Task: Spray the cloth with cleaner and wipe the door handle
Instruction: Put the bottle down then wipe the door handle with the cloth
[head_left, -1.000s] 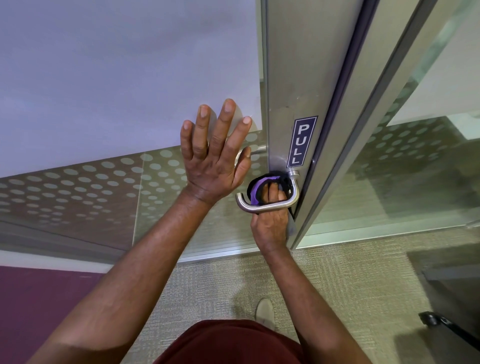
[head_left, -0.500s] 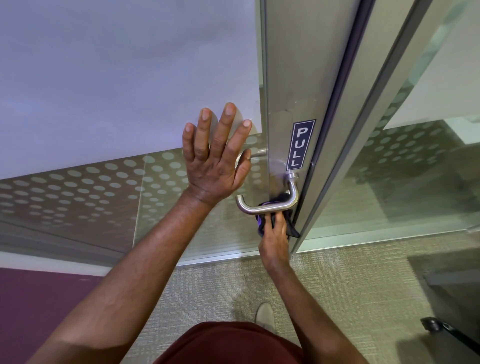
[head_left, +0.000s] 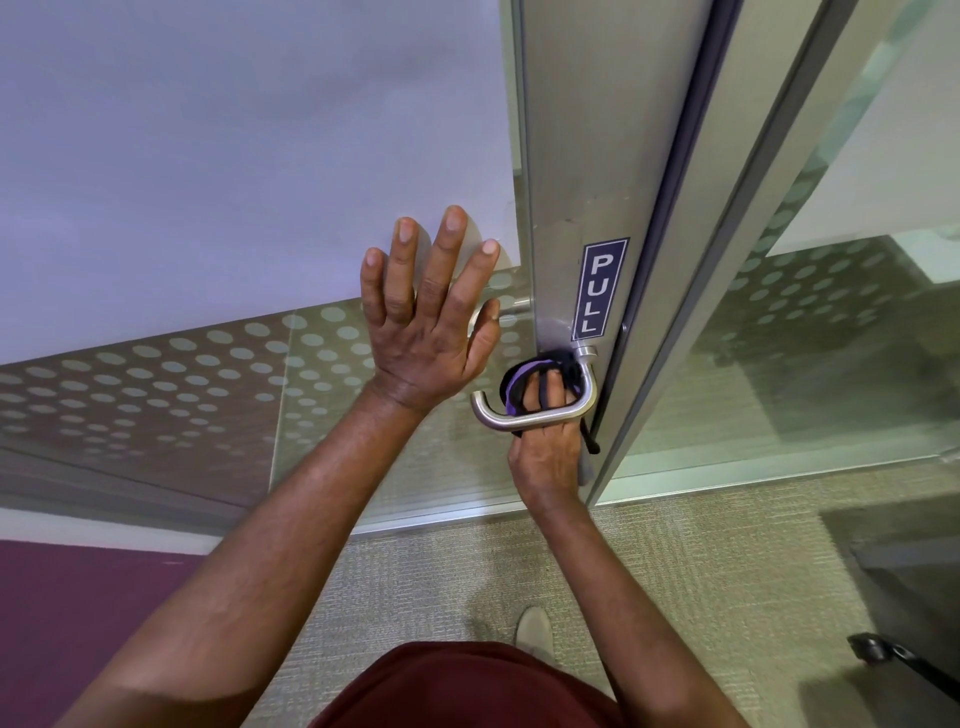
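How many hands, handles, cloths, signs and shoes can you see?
Hands: 2, left hand and right hand
Door handles: 1, door handle
Cloths: 1, cloth
Signs: 1, PULL sign
Shoes: 1, shoe
Total: 6

1. Right hand (head_left: 545, 452) sits higher than half a second ago: fingers now reach up behind the door handle (head_left: 535, 415) bar, where before they were just below it.
2. Cloth (head_left: 524, 376) now bunches inside the handle's loop, purple fold showing; half a second ago it hung beneath the bar.
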